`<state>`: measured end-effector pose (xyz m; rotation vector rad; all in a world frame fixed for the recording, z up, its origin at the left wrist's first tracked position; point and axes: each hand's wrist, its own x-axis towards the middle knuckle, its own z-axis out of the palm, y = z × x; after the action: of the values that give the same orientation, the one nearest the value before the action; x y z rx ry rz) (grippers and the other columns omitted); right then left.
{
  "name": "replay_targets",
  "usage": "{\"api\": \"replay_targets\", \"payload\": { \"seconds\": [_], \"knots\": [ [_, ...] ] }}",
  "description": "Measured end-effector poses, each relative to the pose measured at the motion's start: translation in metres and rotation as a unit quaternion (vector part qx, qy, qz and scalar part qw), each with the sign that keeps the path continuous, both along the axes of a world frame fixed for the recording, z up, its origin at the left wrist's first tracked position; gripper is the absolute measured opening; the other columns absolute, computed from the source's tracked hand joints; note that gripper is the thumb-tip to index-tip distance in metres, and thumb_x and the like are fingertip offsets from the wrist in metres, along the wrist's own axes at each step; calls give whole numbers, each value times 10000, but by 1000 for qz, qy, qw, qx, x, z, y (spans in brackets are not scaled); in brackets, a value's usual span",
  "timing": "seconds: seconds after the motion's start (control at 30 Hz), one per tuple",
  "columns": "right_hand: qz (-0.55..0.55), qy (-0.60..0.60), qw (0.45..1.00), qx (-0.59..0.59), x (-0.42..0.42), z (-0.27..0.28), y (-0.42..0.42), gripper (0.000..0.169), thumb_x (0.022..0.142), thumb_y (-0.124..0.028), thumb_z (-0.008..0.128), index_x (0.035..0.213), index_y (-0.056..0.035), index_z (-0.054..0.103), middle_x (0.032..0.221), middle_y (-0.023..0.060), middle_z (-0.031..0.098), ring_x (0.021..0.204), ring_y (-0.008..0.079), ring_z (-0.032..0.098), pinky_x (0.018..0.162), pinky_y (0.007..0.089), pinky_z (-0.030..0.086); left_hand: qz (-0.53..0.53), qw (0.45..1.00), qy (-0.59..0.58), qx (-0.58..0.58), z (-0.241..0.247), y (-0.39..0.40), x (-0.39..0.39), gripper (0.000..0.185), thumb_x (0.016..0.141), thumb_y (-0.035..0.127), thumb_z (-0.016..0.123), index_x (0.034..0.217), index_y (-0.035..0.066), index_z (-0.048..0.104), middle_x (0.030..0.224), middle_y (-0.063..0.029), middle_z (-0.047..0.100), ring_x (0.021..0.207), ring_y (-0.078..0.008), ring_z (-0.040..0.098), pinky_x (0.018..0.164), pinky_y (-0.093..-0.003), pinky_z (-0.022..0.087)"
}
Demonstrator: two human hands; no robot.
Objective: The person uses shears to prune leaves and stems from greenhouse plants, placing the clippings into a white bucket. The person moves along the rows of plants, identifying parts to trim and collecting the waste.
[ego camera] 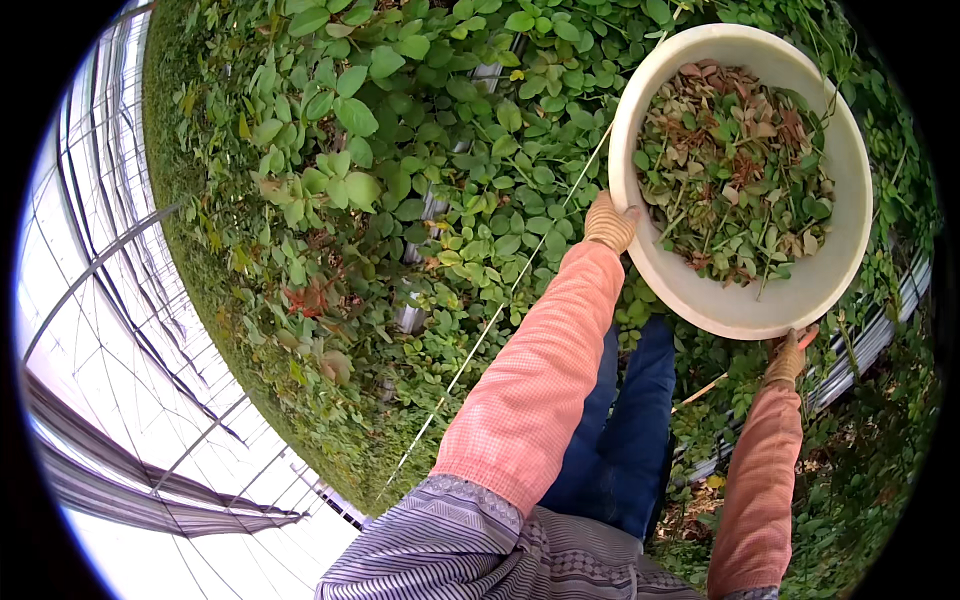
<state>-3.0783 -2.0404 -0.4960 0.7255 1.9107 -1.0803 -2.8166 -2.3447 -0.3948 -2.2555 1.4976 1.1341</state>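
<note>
A round, off-white plastic tub (750,315) is held out in front of me, tilted so that I see into it. Cut leafy stems and leaves (739,172), green mixed with reddish brown, cover its bottom. My left hand (611,223), in a tan ribbed glove, grips the rim at the tub's left side. At the near edge, my right hand (785,360), gloved alike, holds the tub from below; its fingers are partly hidden. Beside that hand shows a small orange piece (808,337), which I cannot identify.
Dense leafy bushes (360,187), apparently roses, stand on the left and more foliage (847,495) on the right. A taut pale cord (487,330) runs along the left row. Grey plastic sheeting (877,352) lies at the right. Greenhouse framing (97,262) and gathered shade curtains (157,487) are far left.
</note>
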Motion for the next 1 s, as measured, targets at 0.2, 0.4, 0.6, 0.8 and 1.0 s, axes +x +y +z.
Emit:
{"api": "replay_targets", "payload": {
  "seconds": [0.2,0.4,0.6,0.8,1.0],
  "knots": [
    [67,36,997,-6,-3,59,27,650,915,-299,597,1488,-292,292,717,-26,440,546,98,406,521,283,425,6,999,34,31,52,71,53,390,883,171,623,1215,-18,548,1156,-167,632,1023,-255,617,891,-358,483],
    [175,-68,968,-167,-36,142,8,718,900,-477,534,1502,-198,261,1069,13,528,665,99,434,541,250,398,102,994,17,-24,175,102,65,279,905,152,616,1149,16,612,1014,-97,667,869,-163,606,783,-310,496],
    [284,-212,875,-330,-15,212,-59,771,804,-609,647,1336,-83,461,787,11,567,620,126,581,523,289,526,206,913,-59,-348,286,105,164,244,890,164,649,1060,-10,628,901,-64,671,744,-130,588,687,-286,504],
    [419,-338,732,-418,58,295,-146,736,841,-537,631,1364,-47,468,911,54,591,701,133,605,603,272,550,222,823,-185,-489,382,40,217,412,853,209,701,1161,-27,564,1053,-132,657,883,-218,623,793,-338,502],
    [553,-383,596,-438,156,381,-225,513,897,-349,611,1302,-46,526,853,11,575,703,101,585,636,256,521,248,851,-230,-401,393,-16,240,550,815,244,749,1237,-30,526,1111,-152,645,955,-240,612,860,-363,490]
  ]
}}
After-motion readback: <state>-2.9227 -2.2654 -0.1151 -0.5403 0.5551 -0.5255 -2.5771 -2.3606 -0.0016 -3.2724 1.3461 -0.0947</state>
